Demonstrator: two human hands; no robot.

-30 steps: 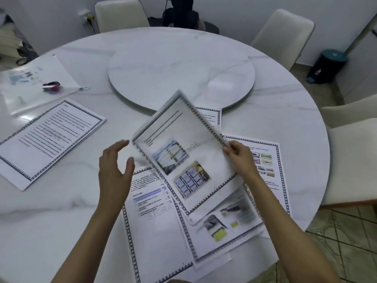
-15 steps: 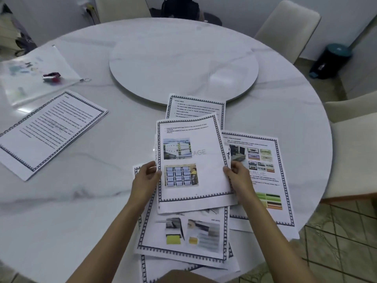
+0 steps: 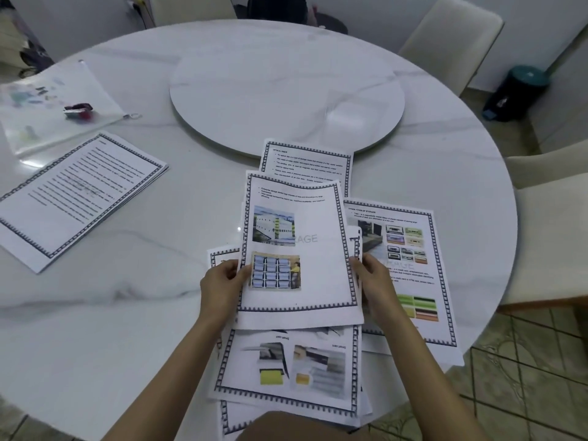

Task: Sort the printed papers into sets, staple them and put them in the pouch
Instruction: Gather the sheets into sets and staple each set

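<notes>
I hold a printed page with two pictures (image 3: pixel 299 249) upright over the table's near side. My left hand (image 3: pixel 222 281) grips its left edge and my right hand (image 3: pixel 374 278) grips its right edge. Under it lie loose bordered pages: a picture page (image 3: pixel 286 367) nearest me, a colourful page (image 3: pixel 410 268) to the right, a text page (image 3: pixel 307 160) beyond. A separate stack of text pages (image 3: pixel 76 195) lies at the left. The clear pouch (image 3: pixel 41 106) rests at far left with a small red and black stapler (image 3: pixel 78 110) on it.
The round white marble table (image 3: pixel 127 281) has a raised turntable (image 3: pixel 286 87) in its middle. Cream chairs (image 3: pixel 451 36) stand around the far and right sides. A dark bin (image 3: pixel 515 90) sits on the floor at the right.
The page was tilted and held by my right hand alone; my left hand has taken its left edge and it now faces me squarely, lower over the loose pages.
</notes>
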